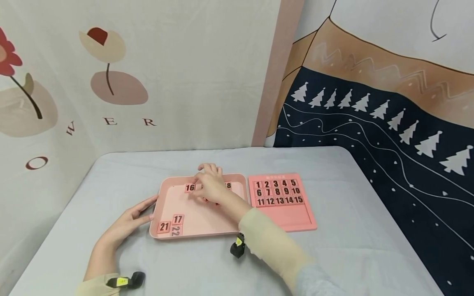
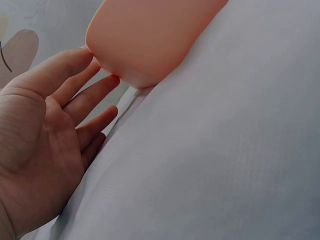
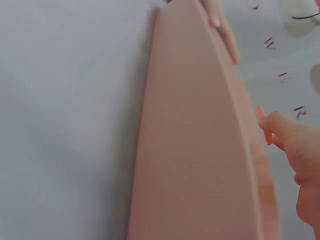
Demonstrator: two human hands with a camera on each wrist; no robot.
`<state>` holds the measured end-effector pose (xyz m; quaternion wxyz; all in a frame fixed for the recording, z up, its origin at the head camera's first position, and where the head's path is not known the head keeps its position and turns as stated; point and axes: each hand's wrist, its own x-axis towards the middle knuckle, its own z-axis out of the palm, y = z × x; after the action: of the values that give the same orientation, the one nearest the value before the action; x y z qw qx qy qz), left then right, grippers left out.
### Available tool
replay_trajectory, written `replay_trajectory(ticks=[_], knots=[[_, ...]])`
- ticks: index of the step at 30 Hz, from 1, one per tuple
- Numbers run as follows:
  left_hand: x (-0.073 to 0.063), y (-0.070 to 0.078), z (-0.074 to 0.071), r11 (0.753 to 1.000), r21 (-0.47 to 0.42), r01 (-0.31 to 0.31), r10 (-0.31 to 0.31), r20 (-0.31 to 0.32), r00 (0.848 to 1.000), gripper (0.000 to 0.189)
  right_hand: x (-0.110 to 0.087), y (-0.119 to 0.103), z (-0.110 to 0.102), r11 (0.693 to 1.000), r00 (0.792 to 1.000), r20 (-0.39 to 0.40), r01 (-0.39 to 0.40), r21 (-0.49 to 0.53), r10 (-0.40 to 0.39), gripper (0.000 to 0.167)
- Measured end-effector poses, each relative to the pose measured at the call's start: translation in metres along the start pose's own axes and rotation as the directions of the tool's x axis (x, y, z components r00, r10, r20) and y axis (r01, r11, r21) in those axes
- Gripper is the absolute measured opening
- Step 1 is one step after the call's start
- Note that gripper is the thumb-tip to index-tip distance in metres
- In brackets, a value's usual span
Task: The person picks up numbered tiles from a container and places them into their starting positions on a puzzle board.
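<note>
Over the pink tray [image 1: 207,220], my right hand [image 1: 212,185] pinches a thin pink number tile [image 3: 265,126] between thumb and finger. At those fingertips in the head view is the tile marked 16 [image 1: 190,188]. Fingers and wrist partly cover several tiles behind, one ending in 8 [image 1: 228,186]. Tiles 17 [image 1: 178,218], 21 [image 1: 164,227] and an upside-down 22 [image 1: 176,230] lie in the tray's near left corner. My left hand [image 1: 127,222] is at the tray's left side, its extended fingers and thumb touching the rim [image 2: 92,50].
Right of the tray lies a pink number board [image 1: 283,216], its upper three rows filled with tiles 1 to 15 [image 1: 277,192] and its lower part bare. A pale cloth [image 1: 192,267] covers the table. A printed curtain [image 1: 207,82] hangs behind.
</note>
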<state>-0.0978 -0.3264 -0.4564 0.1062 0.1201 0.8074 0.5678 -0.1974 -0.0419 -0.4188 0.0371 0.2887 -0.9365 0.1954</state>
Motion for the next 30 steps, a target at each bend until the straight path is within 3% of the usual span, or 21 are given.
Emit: replay_trajectory(ticks=[9, 18, 27, 30], knots=[[-0.003, 0.000, -0.001, 1.000, 0.002, -0.027, 0.027, -0.004, 1.000, 0.059, -0.031, 0.006, -0.032, 0.994, 0.995, -0.068, 0.072, 0.084, -0.067, 0.026], [-0.006, 0.000, -0.001, 1.000, 0.003, -0.020, 0.020, -0.013, 1.000, 0.059, -0.070, 0.020, -0.043, 0.981, 0.991, -0.102, 0.106, 0.162, -0.090, 0.026], [-0.003, 0.000, 0.000, 1.000, 0.009, -0.005, 0.005, -0.009, 1.000, 0.060, -0.116, 0.054, -0.054, 0.965, 0.981, -0.177, 0.125, 0.232, -0.085, 0.029], [-0.002, 0.001, 0.000, 1.000, 0.012, -0.008, 0.008, -0.006, 1.000, 0.060, -0.130, 0.069, -0.057, 0.970, 0.974, -0.212, 0.126, 0.209, -0.080, 0.029]])
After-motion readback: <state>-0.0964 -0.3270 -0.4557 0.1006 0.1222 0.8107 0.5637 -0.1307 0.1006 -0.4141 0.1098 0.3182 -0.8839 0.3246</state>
